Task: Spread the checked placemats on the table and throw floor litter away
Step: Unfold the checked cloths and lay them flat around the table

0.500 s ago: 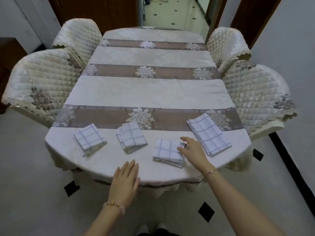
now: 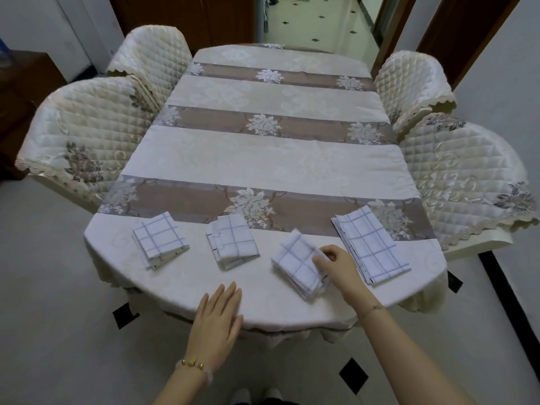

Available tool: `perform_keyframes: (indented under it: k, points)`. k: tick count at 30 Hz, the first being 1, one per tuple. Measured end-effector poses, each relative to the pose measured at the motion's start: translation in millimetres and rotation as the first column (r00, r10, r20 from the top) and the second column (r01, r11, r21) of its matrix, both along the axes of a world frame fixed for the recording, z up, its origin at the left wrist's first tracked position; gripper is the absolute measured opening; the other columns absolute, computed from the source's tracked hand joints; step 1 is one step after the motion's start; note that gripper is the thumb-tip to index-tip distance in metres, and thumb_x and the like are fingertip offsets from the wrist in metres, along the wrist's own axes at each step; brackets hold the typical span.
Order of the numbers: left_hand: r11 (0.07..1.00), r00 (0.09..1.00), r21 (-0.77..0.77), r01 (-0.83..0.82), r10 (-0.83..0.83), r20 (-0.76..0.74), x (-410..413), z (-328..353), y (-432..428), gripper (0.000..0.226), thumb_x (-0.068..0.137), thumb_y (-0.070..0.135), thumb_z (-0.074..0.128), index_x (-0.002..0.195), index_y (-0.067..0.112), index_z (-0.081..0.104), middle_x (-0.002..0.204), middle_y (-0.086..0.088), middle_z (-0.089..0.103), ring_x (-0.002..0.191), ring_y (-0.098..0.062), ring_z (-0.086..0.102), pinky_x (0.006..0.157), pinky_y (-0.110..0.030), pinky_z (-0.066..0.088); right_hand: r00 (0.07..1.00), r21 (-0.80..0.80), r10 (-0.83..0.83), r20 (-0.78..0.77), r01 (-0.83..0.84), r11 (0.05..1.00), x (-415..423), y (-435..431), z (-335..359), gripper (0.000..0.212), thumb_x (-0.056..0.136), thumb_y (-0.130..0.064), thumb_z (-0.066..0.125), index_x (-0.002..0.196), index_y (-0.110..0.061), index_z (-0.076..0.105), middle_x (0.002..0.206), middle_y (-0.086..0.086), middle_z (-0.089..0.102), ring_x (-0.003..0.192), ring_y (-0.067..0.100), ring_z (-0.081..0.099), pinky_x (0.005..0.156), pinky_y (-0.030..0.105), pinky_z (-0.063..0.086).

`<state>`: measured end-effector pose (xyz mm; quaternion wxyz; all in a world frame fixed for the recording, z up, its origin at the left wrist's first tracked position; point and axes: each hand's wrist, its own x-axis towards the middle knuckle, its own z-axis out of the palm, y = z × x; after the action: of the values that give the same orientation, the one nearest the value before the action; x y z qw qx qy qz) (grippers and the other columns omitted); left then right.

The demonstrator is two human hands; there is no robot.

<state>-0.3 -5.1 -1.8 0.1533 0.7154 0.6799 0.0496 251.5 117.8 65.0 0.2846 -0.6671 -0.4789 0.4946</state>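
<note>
A person stands at the six o'clock end of a long table point(image 2: 263, 159) draped in a striped, flowered cloth, with four folded checked placemats lined up across the near edge. The left hand point(image 2: 217, 317) lies flat on the cloth at about six o'clock, fingers straight and together, holding nothing; a beaded bracelet point(image 2: 193, 363) circles its wrist. The right hand point(image 2: 339, 267), well apart from the left, reaches in at about five o'clock and pinches the right-hand edge of the third placemat point(image 2: 295, 266) between thumb and curled fingers; that edge is lifted slightly off the cloth. The first placemat point(image 2: 159, 239) sits toward seven o'clock and the second placemat point(image 2: 233, 241) just left of centre, both folded. The fourth placemat point(image 2: 369, 244), larger and only partly folded, lies at four o'clock, just beside the right hand. Quilted chairs flank the table: two at nine to ten o'clock point(image 2: 79, 135) point(image 2: 152, 51), two at two to three o'clock point(image 2: 409, 83) point(image 2: 467, 171). Pale floor point(image 2: 58, 317) with black diamond insets surrounds it.
</note>
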Motion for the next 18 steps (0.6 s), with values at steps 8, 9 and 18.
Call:
perform_keyframes:
  k: [8, 9, 18]
  points:
    - [0.882, 0.281, -0.415, -0.225, 0.466, 0.839, 36.3, 94.1, 37.3, 0.038, 0.082, 0.037, 0.065, 0.117, 0.024, 0.056, 0.121, 0.01, 0.058, 0.115, -0.009, 0.054, 0.09, -0.021, 0.044, 0.845, -0.132, -0.152, -0.512, 0.097, 0.986, -14.5, -33.6, 32.5, 0.013, 0.089, -0.008, 0.059, 0.101, -0.005, 0.063, 0.084, 0.009, 0.07, 0.069, 0.018, 0.065, 0.056, 0.027, 0.053]
    - [0.864, 0.105, -0.477, -0.163, 0.496, 0.862, 42.4, 106.0, 42.4, 0.041, 0.076, 0.043, 0.069, 0.111, 0.025, 0.059, 0.118, 0.009, 0.062, 0.113, -0.01, 0.058, 0.089, -0.023, 0.047, 0.827, -0.14, -0.156, -0.54, 0.095, 0.986, -18.2, -37.7, 35.3, 0.013, 0.089, -0.007, 0.059, 0.101, -0.004, 0.063, 0.084, 0.009, 0.071, 0.069, 0.018, 0.066, 0.056, 0.027, 0.054]
    - [0.857, 0.024, -0.39, -0.336, 0.422, 0.906, 65.7, 133.9, 49.0, 0.014, 0.092, 0.014, 0.054, 0.092, 0.016, 0.067, 0.086, 0.001, 0.072, 0.083, -0.012, 0.068, 0.07, -0.031, 0.059, 0.93, -0.056, -0.142, -0.339, 0.13, 0.99, -39.6, -64.1, 36.5, 0.027, 0.086, -0.013, 0.065, 0.112, -0.014, 0.057, 0.114, 0.011, 0.065, 0.102, 0.022, 0.061, 0.077, 0.028, 0.051]
